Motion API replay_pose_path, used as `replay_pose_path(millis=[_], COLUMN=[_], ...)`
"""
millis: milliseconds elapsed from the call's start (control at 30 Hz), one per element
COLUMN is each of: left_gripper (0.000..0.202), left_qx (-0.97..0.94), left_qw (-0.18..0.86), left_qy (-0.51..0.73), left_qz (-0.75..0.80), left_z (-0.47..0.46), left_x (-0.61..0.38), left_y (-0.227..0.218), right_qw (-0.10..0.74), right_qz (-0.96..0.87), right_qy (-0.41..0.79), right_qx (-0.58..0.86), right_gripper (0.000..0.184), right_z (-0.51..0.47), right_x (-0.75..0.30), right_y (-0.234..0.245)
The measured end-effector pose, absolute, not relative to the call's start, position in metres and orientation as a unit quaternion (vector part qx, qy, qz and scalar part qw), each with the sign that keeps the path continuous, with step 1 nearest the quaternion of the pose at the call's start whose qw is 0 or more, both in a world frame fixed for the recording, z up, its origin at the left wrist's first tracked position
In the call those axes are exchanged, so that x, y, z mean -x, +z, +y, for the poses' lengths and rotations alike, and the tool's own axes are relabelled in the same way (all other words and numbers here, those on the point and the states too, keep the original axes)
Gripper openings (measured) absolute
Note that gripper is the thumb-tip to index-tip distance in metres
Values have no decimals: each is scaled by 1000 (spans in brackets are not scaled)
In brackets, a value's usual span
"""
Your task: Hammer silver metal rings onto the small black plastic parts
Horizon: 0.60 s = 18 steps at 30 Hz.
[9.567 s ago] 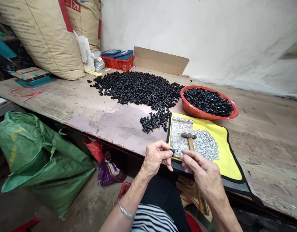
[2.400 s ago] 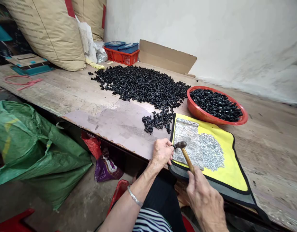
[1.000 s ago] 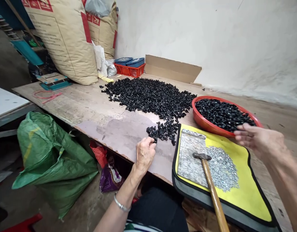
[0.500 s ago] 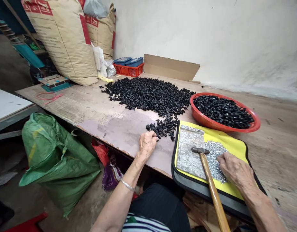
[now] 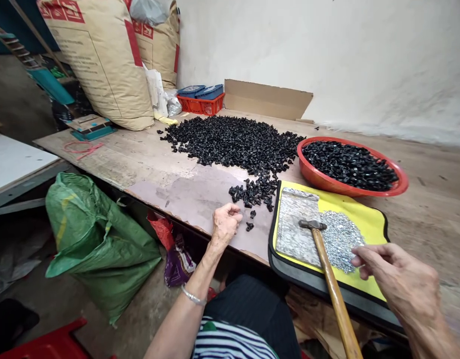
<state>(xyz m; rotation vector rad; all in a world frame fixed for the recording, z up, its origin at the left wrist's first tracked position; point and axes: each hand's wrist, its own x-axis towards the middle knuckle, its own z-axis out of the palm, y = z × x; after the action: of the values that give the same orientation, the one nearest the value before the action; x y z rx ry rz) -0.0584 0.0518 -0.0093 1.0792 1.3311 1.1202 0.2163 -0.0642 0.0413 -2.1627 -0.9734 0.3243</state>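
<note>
My left hand (image 5: pixel 226 223) is over the near part of the table, its fingers curled in; whatever they hold is hidden. Just right of it lie two loose small black plastic parts (image 5: pixel 249 226), in front of a large heap of the same parts (image 5: pixel 233 142). My right hand (image 5: pixel 409 281) pinches at the right edge of a pile of small shiny metal pieces (image 5: pixel 340 237); anything between the fingertips is too small to make out. A hammer (image 5: pixel 329 269) rests with its head on a worn metal plate (image 5: pixel 299 227), on a yellow mat (image 5: pixel 368 214) with black edging.
A red basin (image 5: pixel 308 174) full of black parts stands behind the mat. Large paper sacks (image 5: pixel 102 65) and a red basket (image 5: pixel 203 105) with blue lids are at the back left. A green sack (image 5: pixel 95 239) stands below the table's front edge.
My left hand has drawn back slightly from the black parts, and two now lie apart beside it. My right hand has shifted right, to the metal pile's edge. The view has tilted slightly.
</note>
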Motion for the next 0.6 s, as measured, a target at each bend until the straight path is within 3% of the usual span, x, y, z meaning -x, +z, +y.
replay_pose_path(millis=[100, 300, 600], left_gripper=[12, 7, 11], left_qx=[-510, -595, -706], left_qw=[473, 359, 202], left_qy=[446, 415, 318], left_qz=[564, 587, 600], left_z=[46, 26, 16], left_x=[55, 55, 55], left_y=[-12, -13, 14], right_qw=[465, 541, 624], right_qz=[-321, -200, -180], right_qy=[279, 429, 435], right_qx=[776, 695, 623], right_gripper=[27, 36, 36], right_z=[-85, -111, -115], right_x=[-189, -145, -134], right_y=[47, 50, 39])
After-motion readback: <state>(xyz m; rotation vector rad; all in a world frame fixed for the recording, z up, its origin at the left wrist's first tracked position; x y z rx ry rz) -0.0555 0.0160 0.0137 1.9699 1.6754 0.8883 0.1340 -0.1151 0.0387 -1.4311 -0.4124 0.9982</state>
